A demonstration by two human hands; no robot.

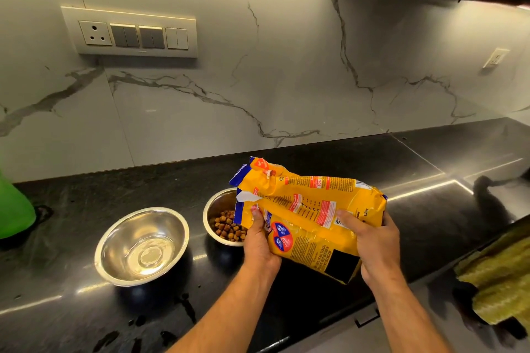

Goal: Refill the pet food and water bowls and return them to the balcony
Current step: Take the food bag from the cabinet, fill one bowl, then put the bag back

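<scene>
Two hands grip the bag (309,218) over the counter (430,157), left hand (259,241) near its torn mouth w/ right hand (372,241) lifting the base, prob. to tip kibble into the food bowl (220,209) below, water bowl (142,245) just beside.

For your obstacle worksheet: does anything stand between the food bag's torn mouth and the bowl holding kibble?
Nothing visible does. The yellow food bag, held by both hands, has its torn mouth right over the kibble bowl.
</scene>
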